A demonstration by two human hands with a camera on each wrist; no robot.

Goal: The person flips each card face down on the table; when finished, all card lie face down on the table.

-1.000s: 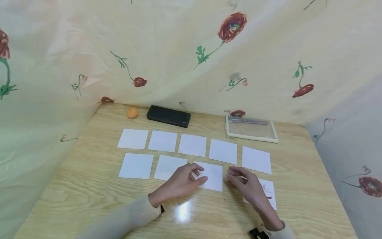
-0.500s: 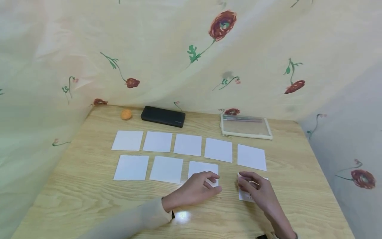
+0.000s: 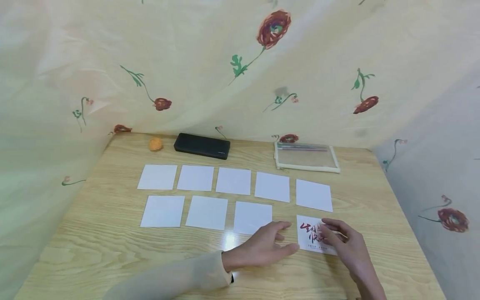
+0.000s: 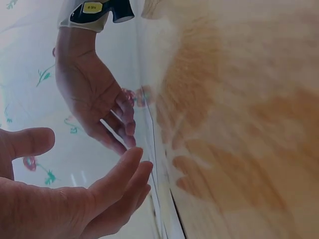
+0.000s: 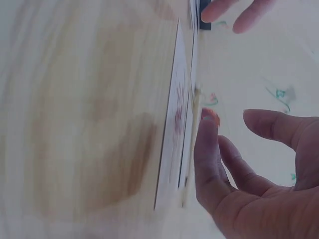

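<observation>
White square cards lie in two rows on the wooden table point(image 3: 97, 250): a back row from its leftmost card point(image 3: 157, 176) to its rightmost card point(image 3: 314, 195), and three blank cards in front, the third blank card point(image 3: 253, 217) nearest my hands. Right of it lies a printed card point(image 3: 309, 233), face up with red and black brush characters. My right hand point(image 3: 323, 231) rests its fingertips on that card's right part. My left hand point(image 3: 286, 237) hovers with relaxed fingers just left of it, holding nothing. The right wrist view shows the printed card point(image 5: 172, 129) edge-on beside my right hand's fingers point(image 5: 207, 149).
Along the back edge sit an orange ball point(image 3: 155, 144), a black case point(image 3: 201, 146) and a clear zip pouch point(image 3: 306, 157). A floral cloth point(image 3: 240, 62) hangs close behind and at both sides of the table.
My left hand has moved right, off the third front card. My right hand has drawn back, uncovering the printed card's face. The head view has shifted slightly.
</observation>
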